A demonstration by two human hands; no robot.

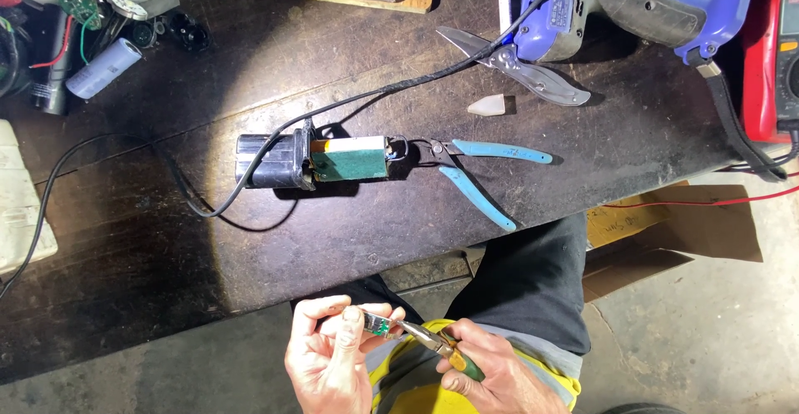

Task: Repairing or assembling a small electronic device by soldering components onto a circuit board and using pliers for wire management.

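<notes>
Dark workbench (125, 239) filled upper frame; below, left hand (329, 364) pinched a small circuit board (374, 324), right hand (487, 372) clamped pliers (433, 341) on it. Over-squeezing might have cracked it.

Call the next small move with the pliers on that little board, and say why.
Probably a short, gentle pull or twist with the pliers. Their tips already sit at the end of the small green circuit board, which the left hand pinches between thumb and fingers, while the right hand grips the green and yellow handles. What exactly the tips bite is too small to tell.
</notes>
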